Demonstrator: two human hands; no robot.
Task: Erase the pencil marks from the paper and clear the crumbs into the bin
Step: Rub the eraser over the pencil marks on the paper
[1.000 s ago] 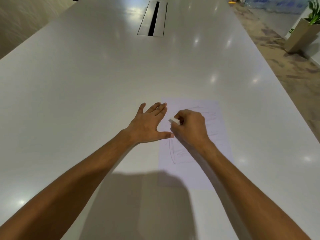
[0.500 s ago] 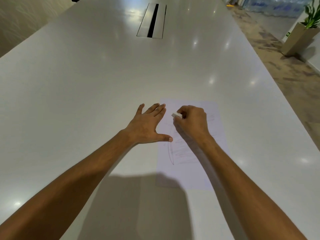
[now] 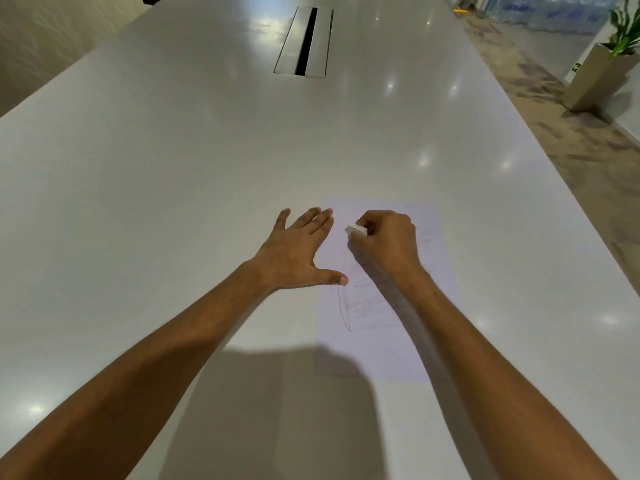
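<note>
Left hand (image 3: 294, 251) flat, fingers spread, pinning paper's (image 3: 384, 348) left edge near the table's (image 3: 173, 168) right edge; right hand (image 3: 388, 245) pinching white eraser (image 3: 355, 230) on pencil marks (image 3: 360, 306).

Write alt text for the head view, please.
The right hand grips a white eraser on a sheet of paper with faint pencil marks, while the left hand lies flat, holding the sheet's left edge on a white table.

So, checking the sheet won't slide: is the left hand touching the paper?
Touching: the head view shows the left hand flat, thumb and fingertips overlapping the paper's left edge.
</note>
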